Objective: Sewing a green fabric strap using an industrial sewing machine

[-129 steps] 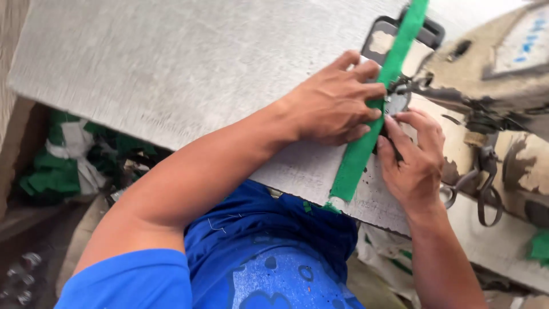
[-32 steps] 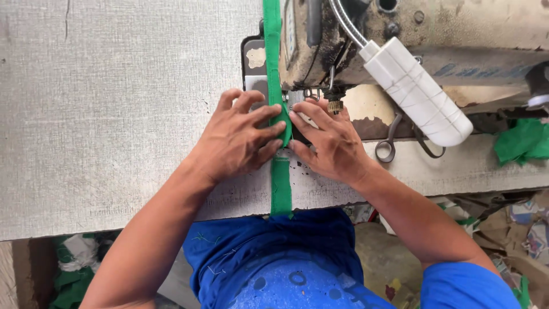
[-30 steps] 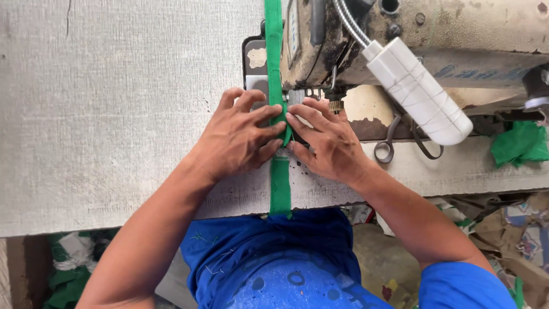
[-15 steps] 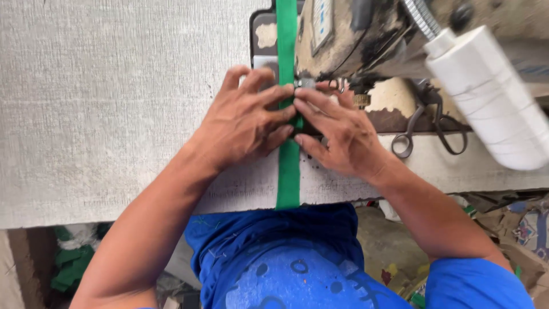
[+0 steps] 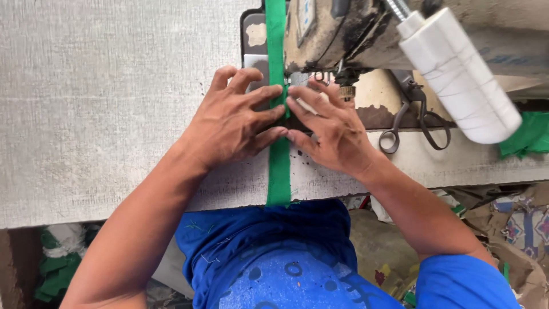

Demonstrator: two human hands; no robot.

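On the grey bench [image 5: 103, 114], by the sewing machine [image 5: 343, 34] | green strip [image 5: 279, 166] lay flat, running under the needle part | left hand [image 5: 231, 123] and right hand [image 5: 334, 134] pressed it from both sides; fingers [image 5: 269, 94] spread flat, gripping nothing | best kept straight; fingertips clear of the needle | scissors [image 5: 414, 123] lay near

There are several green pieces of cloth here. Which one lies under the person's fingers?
The long green strip running across the grey table to the sewing machine; left hand and right hand press it. The crumpled green piece at the right lies untouched.
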